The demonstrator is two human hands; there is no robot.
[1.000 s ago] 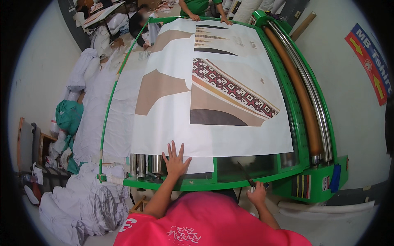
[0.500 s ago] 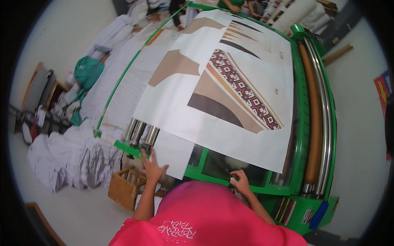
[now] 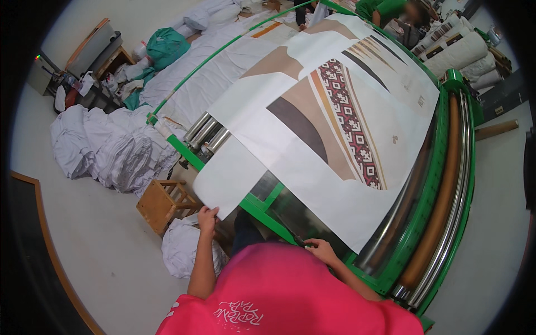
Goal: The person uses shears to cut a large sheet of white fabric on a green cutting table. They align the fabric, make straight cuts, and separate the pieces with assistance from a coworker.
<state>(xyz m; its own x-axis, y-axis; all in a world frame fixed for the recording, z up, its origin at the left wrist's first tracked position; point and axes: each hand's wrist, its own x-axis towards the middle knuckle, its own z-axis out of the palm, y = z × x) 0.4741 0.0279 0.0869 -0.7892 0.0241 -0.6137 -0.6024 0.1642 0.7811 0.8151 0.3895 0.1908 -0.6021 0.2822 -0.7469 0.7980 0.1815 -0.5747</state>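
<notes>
My left hand (image 3: 207,219) is closed on the near corner of a plain white sheet (image 3: 231,176), which hangs over the machine's front left edge. My right hand (image 3: 322,251) is closed round the end of a thin dark tool (image 3: 297,240); its kind is hard to make out. The tool points up and left, over the green frame. Beyond my hands, a large printed sheet (image 3: 301,114) with brown, black and patterned red shapes lies across the machine, its near edge running down to the right.
The green machine frame (image 3: 262,212) has metal rollers (image 3: 206,131) at left and a long brown roller (image 3: 444,190) at right. A wooden stool (image 3: 159,204) and white cloth heaps (image 3: 120,148) stand left. A person in green (image 3: 391,11) is at the far end.
My left hand has gone from spread fingers near the rollers to gripping the white sheet's corner. The view has turned, and my right hand still holds the dark tool.
</notes>
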